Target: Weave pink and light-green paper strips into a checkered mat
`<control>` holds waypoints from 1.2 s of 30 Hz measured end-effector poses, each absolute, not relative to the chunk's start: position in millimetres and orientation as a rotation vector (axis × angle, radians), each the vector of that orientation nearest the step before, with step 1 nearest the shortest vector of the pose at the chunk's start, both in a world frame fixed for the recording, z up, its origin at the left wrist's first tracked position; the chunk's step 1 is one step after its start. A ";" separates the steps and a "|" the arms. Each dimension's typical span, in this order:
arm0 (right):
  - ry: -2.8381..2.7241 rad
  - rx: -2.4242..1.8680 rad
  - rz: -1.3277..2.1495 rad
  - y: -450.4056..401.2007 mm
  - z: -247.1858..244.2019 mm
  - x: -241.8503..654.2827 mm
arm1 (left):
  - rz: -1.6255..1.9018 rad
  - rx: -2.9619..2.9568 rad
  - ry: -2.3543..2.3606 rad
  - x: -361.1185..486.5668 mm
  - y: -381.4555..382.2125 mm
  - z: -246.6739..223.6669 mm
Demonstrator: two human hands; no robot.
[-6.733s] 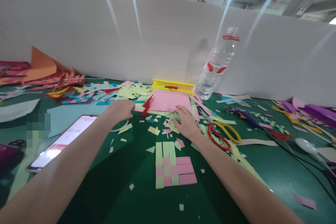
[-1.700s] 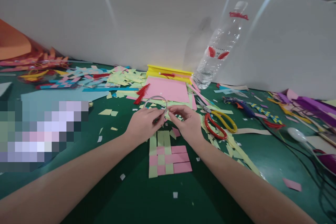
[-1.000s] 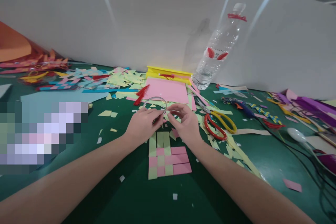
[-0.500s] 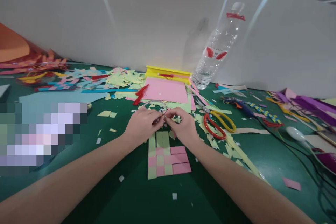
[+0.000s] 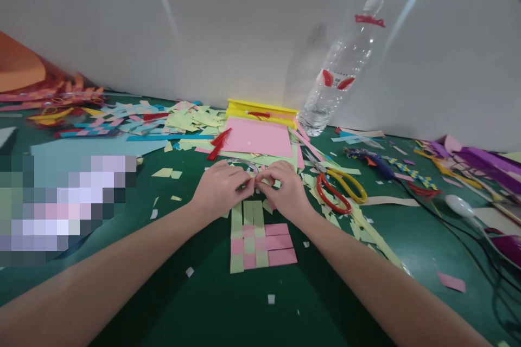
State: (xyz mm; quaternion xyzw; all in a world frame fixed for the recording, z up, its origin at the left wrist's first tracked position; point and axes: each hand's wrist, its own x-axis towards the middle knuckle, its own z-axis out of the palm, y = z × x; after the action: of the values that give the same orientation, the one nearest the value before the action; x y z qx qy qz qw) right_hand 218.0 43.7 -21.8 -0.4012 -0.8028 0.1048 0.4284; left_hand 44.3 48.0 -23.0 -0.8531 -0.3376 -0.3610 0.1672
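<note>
My left hand [image 5: 222,188] and my right hand [image 5: 283,187] meet fingertip to fingertip above the green table, both in a pinch. Between and behind them shows the rim of a thin clear ring that looks like a roll of tape [image 5: 240,161]; the left fingers hold it by its right edge. What the right fingertips pinch there is too small to make out. Just below the hands lies a woven mat of pink and pale green paper strips [image 5: 260,244], its green strips reaching up toward my fingers and its pink ones sticking out to the right.
Behind the hands are pink paper sheets [image 5: 258,136], a red tassel [image 5: 218,144] and a yellow holder [image 5: 260,111]. Scissors [image 5: 336,190] lie right, with a glue gun [image 5: 376,165] and its cable beyond. A plastic bottle [image 5: 342,70] leans against the wall. Paper scraps [image 5: 195,121] cover the back left.
The ring has tilted lower behind my hands, so less of it shows. Both hands stay pinched together in nearly the same place. The view has shifted slightly.
</note>
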 end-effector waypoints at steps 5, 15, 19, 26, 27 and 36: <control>-1.960 -0.927 0.273 43.8 -21.2 218.0 | -1.137 -2.449 -0.947 45.0 48.2 -20.8; -1.652 -0.813 0.923 41.4 -23.0 213.7 | -1.261 -2.462 -0.926 43.4 47.6 -16.3; -1.571 -0.747 1.108 42.8 -25.1 212.9 | -1.256 -2.456 -0.866 40.9 48.1 -15.7; -1.496 -0.670 1.269 43.9 -20.7 215.8 | -1.238 -2.392 -0.955 25.7 56.1 -14.8; -1.506 -0.698 1.244 43.3 -20.0 216.1 | -1.210 -2.388 -0.980 24.0 58.7 -16.0; -1.830 -0.868 0.719 35.3 -18.8 215.3 | -0.953 -2.339 -1.256 16.7 72.8 -30.0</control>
State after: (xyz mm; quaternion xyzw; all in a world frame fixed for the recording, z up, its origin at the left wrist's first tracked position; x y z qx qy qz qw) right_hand 215.3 35.3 -18.8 -0.3553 -0.7489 0.2940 0.4759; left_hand 16.7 72.8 -30.0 -0.8186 -0.4396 -0.3335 0.1597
